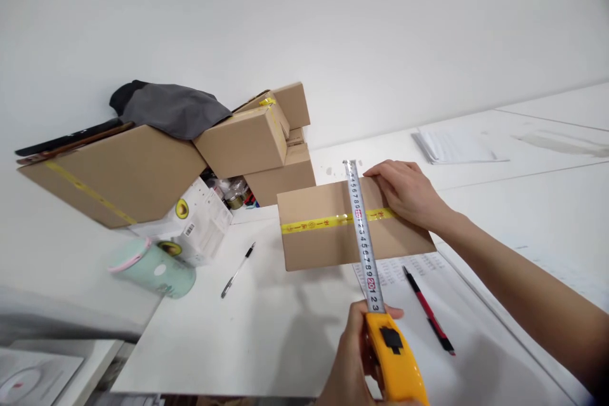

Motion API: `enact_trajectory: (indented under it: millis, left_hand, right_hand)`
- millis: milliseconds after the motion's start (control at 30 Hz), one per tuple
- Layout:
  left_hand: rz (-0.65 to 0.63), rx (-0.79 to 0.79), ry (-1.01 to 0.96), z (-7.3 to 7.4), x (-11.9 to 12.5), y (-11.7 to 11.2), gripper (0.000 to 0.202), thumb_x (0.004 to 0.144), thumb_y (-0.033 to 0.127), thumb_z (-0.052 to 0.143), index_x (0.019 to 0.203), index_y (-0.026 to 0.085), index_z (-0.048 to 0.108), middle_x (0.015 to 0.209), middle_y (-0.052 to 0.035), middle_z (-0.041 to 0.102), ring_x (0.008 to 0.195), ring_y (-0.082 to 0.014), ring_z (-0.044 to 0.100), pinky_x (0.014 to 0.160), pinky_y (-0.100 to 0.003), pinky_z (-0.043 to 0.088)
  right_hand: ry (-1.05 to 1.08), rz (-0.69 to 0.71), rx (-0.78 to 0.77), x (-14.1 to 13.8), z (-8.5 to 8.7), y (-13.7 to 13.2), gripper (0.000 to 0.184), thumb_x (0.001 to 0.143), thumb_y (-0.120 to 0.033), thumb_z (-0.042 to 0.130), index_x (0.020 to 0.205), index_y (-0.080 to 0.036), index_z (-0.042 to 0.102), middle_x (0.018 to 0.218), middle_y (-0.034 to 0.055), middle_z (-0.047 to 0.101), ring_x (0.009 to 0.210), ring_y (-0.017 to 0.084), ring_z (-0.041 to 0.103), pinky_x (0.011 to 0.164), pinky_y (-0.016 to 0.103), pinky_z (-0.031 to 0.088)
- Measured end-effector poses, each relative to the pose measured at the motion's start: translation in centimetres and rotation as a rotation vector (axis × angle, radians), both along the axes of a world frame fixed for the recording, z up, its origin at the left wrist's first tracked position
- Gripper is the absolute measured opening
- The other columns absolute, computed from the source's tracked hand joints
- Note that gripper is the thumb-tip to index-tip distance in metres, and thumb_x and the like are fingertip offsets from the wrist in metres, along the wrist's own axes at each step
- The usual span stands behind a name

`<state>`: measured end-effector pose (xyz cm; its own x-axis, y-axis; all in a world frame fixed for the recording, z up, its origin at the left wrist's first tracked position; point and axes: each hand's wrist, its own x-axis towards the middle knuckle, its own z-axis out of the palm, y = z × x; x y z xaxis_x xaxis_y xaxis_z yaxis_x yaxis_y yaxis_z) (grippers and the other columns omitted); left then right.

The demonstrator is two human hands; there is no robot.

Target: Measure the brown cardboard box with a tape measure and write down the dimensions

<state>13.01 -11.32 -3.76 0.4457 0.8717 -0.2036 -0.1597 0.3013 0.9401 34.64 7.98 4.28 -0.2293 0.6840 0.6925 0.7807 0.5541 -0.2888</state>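
A flat cardboard box (323, 238) sealed with yellow printed tape lies on the white table (266, 330). My left hand (352, 361) grips a yellow tape measure (397, 361) at the bottom. Its blade (361, 235) is drawn out across the box top, with the hook at the far edge. My right hand (406, 193) lies palm down on the right part of the box. Its fingers are pressed together and bent over the far edge beside the blade.
A red and black pen (428, 311) lies on a printed sheet right of the blade, and a black pen (238, 269) to the left. Stacked cardboard boxes (247, 139), a grey cloth (171, 108), a mint cup (155, 266) and white cartons crowd the left. A paper stack (457, 146) lies far right.
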Motion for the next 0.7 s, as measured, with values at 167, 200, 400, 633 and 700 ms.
enact_trajectory:
  millis: [167,200,400,633,700]
  left_hand:
    - [0.008,-0.070,-0.003,-1.1,0.5,0.0,0.084,0.048,0.018,0.090,0.124,0.026,0.055,0.095,-0.0010,0.058,0.067,-0.0135,0.062,0.059,-0.024,0.051]
    - [-0.012,-0.081,-0.016,-1.4,0.5,0.0,0.085,0.048,0.018,0.090,0.125,0.026,0.054,0.097,-0.0015,0.058,0.068,-0.0141,0.063,0.060,-0.024,0.052]
    - [-0.105,-0.122,-0.115,-4.2,1.7,-0.4,0.089,0.046,0.027,0.094,0.126,0.026,0.054,0.102,-0.0036,0.056,0.073,-0.0165,0.065,0.060,-0.025,0.052]
    - [-0.064,-0.092,-0.056,-4.0,2.8,-0.8,0.089,0.050,0.030,0.092,0.129,0.024,0.051,0.097,-0.0028,0.057,0.071,-0.0146,0.060,0.065,-0.027,0.053]
    - [-0.047,-0.085,0.026,-3.1,2.7,-0.9,0.088,0.051,0.026,0.089,0.131,0.024,0.051,0.099,-0.0035,0.059,0.077,-0.0171,0.061,0.067,-0.027,0.053]
  right_hand:
    - [-0.114,-0.074,0.046,-0.6,-0.2,-0.5,0.031,0.097,-0.016,0.032,0.108,-0.023,0.061,0.097,0.0070,0.070,0.092,0.026,0.064,0.092,0.046,0.040]
    - [-0.138,-0.089,0.053,-0.6,-0.2,-0.6,0.032,0.097,-0.015,0.032,0.110,-0.022,0.061,0.097,0.0075,0.070,0.092,0.026,0.063,0.092,0.046,0.039]
    - [-0.235,-0.092,0.088,-1.2,0.1,-0.6,0.045,0.098,-0.011,0.032,0.132,-0.025,0.056,0.104,0.0086,0.068,0.092,0.025,0.060,0.087,0.042,0.039]
    - [-0.247,-0.025,0.129,-0.9,-0.1,-0.2,0.048,0.092,-0.004,0.038,0.125,-0.027,0.065,0.109,0.0078,0.070,0.092,0.025,0.057,0.077,0.039,0.039]
    - [-0.224,-0.009,0.142,-0.7,-0.3,0.0,0.050,0.090,-0.003,0.039,0.125,-0.027,0.066,0.109,0.0074,0.071,0.092,0.024,0.057,0.076,0.038,0.039]
